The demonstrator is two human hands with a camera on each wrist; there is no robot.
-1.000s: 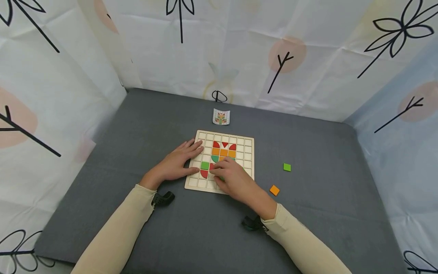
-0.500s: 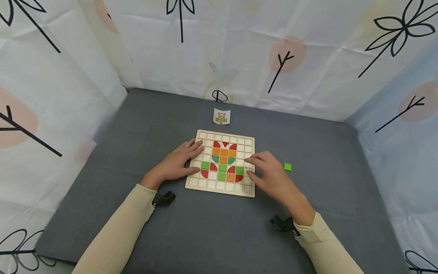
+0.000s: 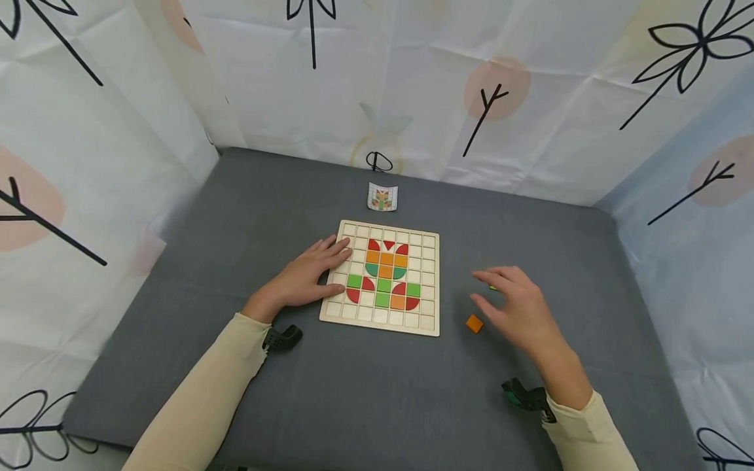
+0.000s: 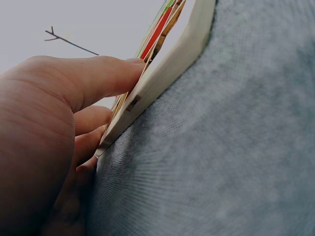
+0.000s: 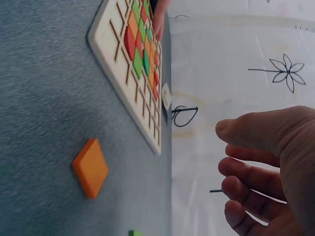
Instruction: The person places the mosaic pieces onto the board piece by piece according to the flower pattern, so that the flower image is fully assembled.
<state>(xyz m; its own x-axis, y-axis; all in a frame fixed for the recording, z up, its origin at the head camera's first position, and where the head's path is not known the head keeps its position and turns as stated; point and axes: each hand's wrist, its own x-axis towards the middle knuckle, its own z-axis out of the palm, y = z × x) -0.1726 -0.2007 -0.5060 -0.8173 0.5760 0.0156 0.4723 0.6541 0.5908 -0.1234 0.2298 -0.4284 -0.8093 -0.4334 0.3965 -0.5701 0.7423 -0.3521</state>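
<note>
A wooden grid board lies flat on the table, with red, orange, green and teal tiles set in a pattern in its squares. My left hand rests on the board's left edge, fingers straight; in the left wrist view the thumb touches the rim. To the right of the board, my right hand is held over the table, thumb and fingers apart, nothing between them. Partly hidden behind it lies a light green square tile. An orange square tile lies just left of the right hand, flat on the cloth.
A small card printed with a coloured grid pattern lies behind the board. Grey cloth covers the table. White curtains with plant drawings stand along its back and sides.
My right hand has moved from over the board's tiles to the right, past its edge, to above the loose tiles. The left hand has stayed on the board.
</note>
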